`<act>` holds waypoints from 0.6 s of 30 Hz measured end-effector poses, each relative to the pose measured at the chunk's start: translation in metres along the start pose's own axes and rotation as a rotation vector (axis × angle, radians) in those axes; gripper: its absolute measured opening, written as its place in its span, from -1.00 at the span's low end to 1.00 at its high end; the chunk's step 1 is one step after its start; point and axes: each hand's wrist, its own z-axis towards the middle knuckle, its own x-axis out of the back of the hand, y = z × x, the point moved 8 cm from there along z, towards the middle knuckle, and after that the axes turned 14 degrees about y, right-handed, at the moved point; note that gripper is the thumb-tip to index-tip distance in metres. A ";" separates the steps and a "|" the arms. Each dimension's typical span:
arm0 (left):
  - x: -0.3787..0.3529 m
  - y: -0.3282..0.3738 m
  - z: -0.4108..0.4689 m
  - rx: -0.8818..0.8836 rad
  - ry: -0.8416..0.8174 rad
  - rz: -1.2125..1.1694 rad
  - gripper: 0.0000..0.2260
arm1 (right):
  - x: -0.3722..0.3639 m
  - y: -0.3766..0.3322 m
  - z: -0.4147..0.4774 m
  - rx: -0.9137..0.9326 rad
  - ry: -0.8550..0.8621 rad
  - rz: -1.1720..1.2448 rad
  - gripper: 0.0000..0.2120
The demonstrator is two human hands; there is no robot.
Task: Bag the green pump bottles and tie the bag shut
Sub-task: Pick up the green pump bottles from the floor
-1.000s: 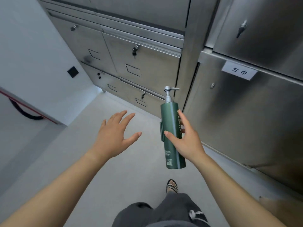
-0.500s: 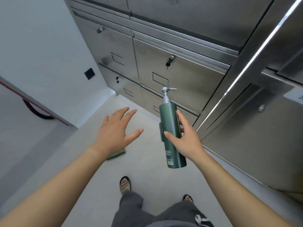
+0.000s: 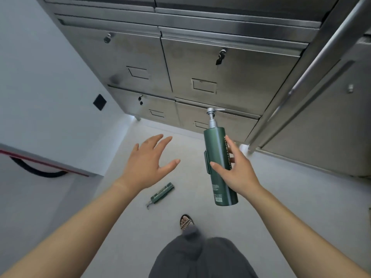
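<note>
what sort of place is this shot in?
Probably a back-of-house storage or locker room: stainless steel cabinets with lockable doors line two sides, a key hangs in one lock, and the floor is bare grey.

Two green pump bottles are in view. The first green pump bottle (image 3: 215, 145) is a tall, dark green cylinder with a silver pump head on top, whose spout points to the right. Pale letters run down its side, and small print with a barcode sits near its base. A green raised strip is on its left side. It is in the air, almost upright, with its base leaning a little to the right. The right hand (image 3: 239, 173) holds it at the middle, thumb on the front and fingers behind. The second green pump bottle (image 3: 162, 193) lies flat on the floor (image 3: 281, 197), well apart from the first, with its pump end toward the lower left.
</note>
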 end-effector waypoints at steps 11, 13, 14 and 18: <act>-0.065 -0.025 -0.046 -0.022 -0.057 -0.033 -0.30 | -0.058 0.061 -0.040 -0.010 -0.023 0.012 -0.22; -0.090 -0.037 -0.052 0.013 -0.074 -0.086 -0.30 | -0.075 0.080 -0.047 -0.022 -0.025 0.004 -0.21; -0.104 -0.046 -0.055 0.025 -0.083 -0.099 -0.30 | -0.087 0.092 -0.049 -0.028 -0.032 -0.008 -0.21; -0.177 -0.089 -0.064 0.027 -0.142 -0.094 -0.29 | -0.147 0.149 -0.054 -0.072 -0.040 -0.037 -0.20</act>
